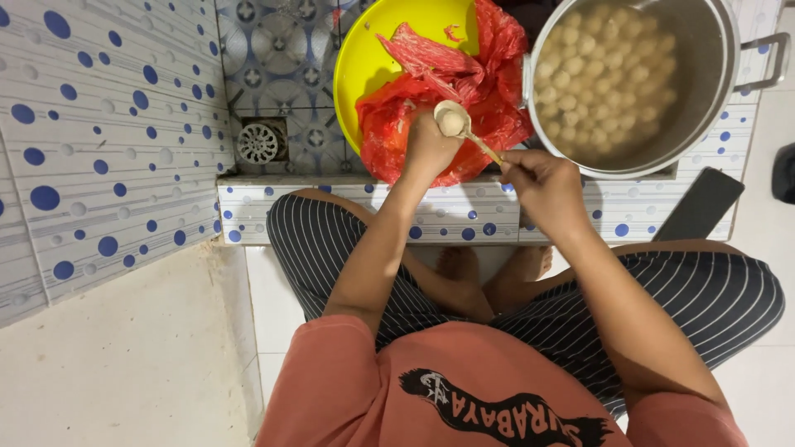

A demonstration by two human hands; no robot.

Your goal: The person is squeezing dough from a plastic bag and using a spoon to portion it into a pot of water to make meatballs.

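Fingers (530, 165) pinch spoon (464, 128) | ball (450, 122) in bowl, beside left hand (426, 149)

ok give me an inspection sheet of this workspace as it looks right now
surface: low tiled ledge, white with blue dots
job's things: spoon carrying a pale ball; metal pot full of pale balls in liquid; yellow basin holding a red plastic bag
clutter: dark flat object on the ledge
grippers: left hand on the bag, under the spoon's bowl; right hand grips the spoon handle
cables: nothing seen
surroundings: floor drain, patterned floor tiles, dotted wall tiles
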